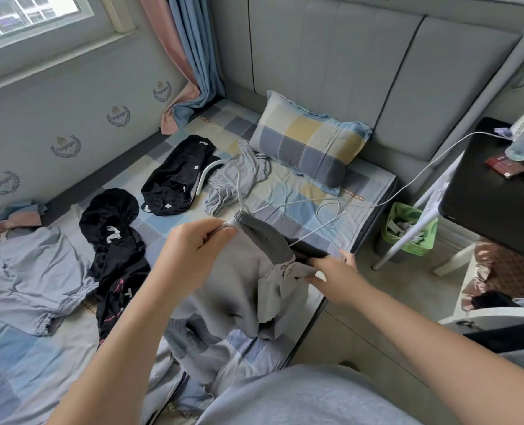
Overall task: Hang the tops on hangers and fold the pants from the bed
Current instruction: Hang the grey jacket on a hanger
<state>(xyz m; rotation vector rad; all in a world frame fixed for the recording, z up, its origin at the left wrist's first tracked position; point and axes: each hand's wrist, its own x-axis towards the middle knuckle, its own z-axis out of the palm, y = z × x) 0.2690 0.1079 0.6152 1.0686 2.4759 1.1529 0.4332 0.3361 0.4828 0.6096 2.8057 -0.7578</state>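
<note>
The person is standing at the edge of the bed with its blue, grey and cream checked sheet point(288, 196), holding a pair of grey cotton pants with a dark ribbed elastic waistband point(248, 289) up over the mattress. The left hand point(193, 243) is pinching one end of the waistband between thumb and curled fingers. The right hand point(331, 273) is gripping the other end, where the fabric flap with the button is bunching under the thumb (one finger is sticking out straight behind it). The waistband is stretching slantwise between the two hands, and the legs are hanging down and crumpling onto the sheet near the person's body.

Farther out on the bed, a black garment with small white crosses point(177, 176) is lying rumpled, and a white curved plastic hanger point(207, 173) is resting against its right edge, just beside a crumpled pale grey-blue garment point(239, 179). A black top with white and pink lettering point(116, 240) is sprawling to the left of the hands, touching a large pale blue-grey garment with gathered cuffs point(30, 271) that is lying spread flat.

A checked pillow in blue, grey and yellow point(306, 148) is leaning near the grey padded headboard point(331, 56). A thin white cable point(325, 210) is trailing across the sheet toward a black table point(493, 197) on the right, with a green plastic bin point(408, 228) standing on the floor between bed and table.
</note>
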